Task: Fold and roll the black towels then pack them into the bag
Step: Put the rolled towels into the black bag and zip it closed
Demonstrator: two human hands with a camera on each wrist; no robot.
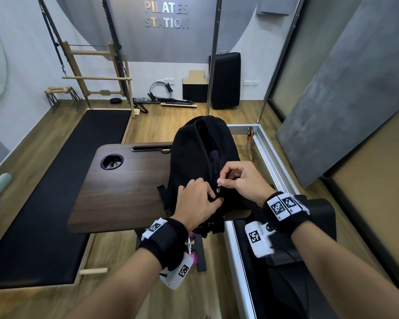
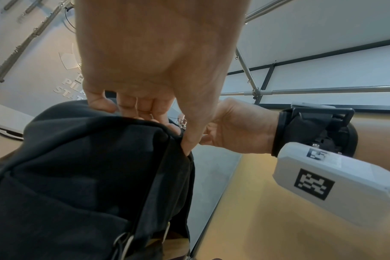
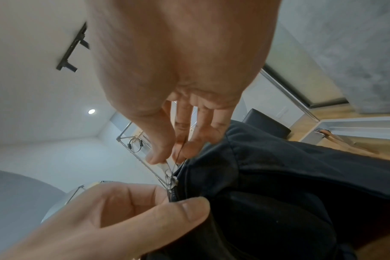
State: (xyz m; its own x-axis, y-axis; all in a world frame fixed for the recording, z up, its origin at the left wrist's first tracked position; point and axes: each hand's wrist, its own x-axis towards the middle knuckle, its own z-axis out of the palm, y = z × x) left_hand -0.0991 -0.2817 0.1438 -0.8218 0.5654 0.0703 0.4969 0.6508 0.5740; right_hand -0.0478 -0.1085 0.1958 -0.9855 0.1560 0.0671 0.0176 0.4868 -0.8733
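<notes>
Right hand (image 1: 242, 180) pinches the zipper pull (image 1: 218, 188), left hand (image 1: 197, 200) pinching the bag (image 1: 194, 157) fabric taut — best drawn smoothly, clear of the towels inside.

bag (image 1: 194, 157) on table (image 1: 124, 192), right end | towel (image 1: 213, 161) probably inside bag | cup hole (image 1: 111, 161) left of bag

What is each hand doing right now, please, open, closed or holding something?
Left hand: closed, pinching the black bag fabric just below the zipper pull.
Right hand: closed, pinching the zipper pull.
</notes>
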